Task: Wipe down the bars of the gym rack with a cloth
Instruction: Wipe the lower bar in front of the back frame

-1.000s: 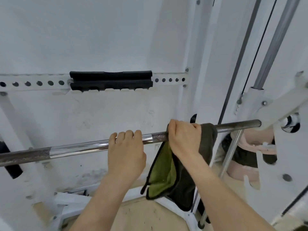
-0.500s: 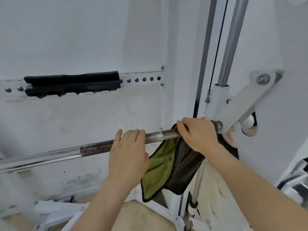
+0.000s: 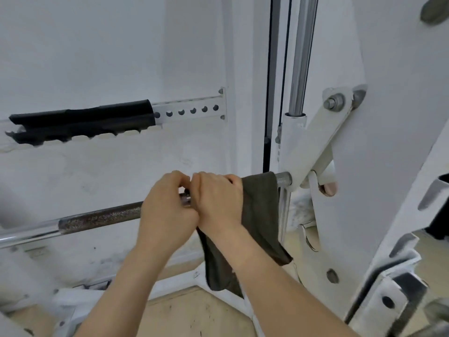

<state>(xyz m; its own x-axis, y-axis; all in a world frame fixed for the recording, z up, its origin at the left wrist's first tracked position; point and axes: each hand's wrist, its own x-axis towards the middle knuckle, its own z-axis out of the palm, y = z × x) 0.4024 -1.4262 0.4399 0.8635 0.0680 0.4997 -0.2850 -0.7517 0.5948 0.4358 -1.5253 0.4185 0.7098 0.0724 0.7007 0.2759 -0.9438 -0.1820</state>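
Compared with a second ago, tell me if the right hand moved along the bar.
Yes. The right hand and cloth have slid rightward, closer to the white bracket at the end of the bar.

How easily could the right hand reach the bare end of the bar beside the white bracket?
Probably yes, easily: the right hand grips the cloth round the bar, and only draped cloth lies between it and the bare end. The white bracket would stop it going further.
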